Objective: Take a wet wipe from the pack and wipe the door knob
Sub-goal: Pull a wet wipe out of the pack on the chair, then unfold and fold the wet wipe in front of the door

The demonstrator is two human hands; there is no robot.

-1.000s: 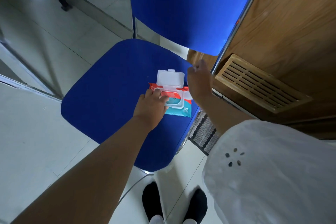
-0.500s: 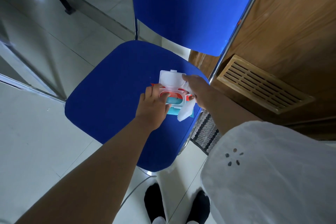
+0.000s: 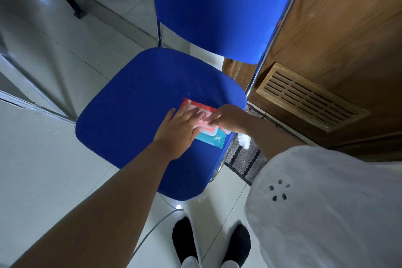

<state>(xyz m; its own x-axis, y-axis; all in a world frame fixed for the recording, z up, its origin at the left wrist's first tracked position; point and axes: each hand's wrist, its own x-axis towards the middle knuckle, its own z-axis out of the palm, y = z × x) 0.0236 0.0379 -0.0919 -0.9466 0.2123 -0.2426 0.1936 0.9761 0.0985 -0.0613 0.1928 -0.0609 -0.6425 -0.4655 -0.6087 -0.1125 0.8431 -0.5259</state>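
The pale tiled floor (image 3: 54, 169) takes up the left of the view, bare and open up to the edge of the chair. The blue chair seat (image 3: 130, 115) stands in the middle, its left and near parts uncovered.

The left hand (image 3: 177, 129) reaches in from the lower left on a straight bare forearm. It lies palm down, fingers spread and flat, pressing on the left end of the wet wipe pack (image 3: 208, 130); it grips nothing.

The pack lies flat on the right part of the seat, its long axis running from the upper left down to the lower right. The red end points toward the chair back (image 3: 208, 6), the teal end toward the seat's right edge, which it nearly reaches. The lid looks down, though the fingers cover most of it.

The right hand (image 3: 228, 117) comes in from the right, wrist bent, fingertips on top of the pack and touching those of the left hand. A white wet wipe (image 3: 243, 140) hangs below this hand, past the seat's right edge and above the striped mat (image 3: 243, 159); the grip itself is hidden.

The wooden door (image 3: 337, 39) with its slatted vent (image 3: 309, 98) stands close on the right, leaving only a narrow gap beside the chair.
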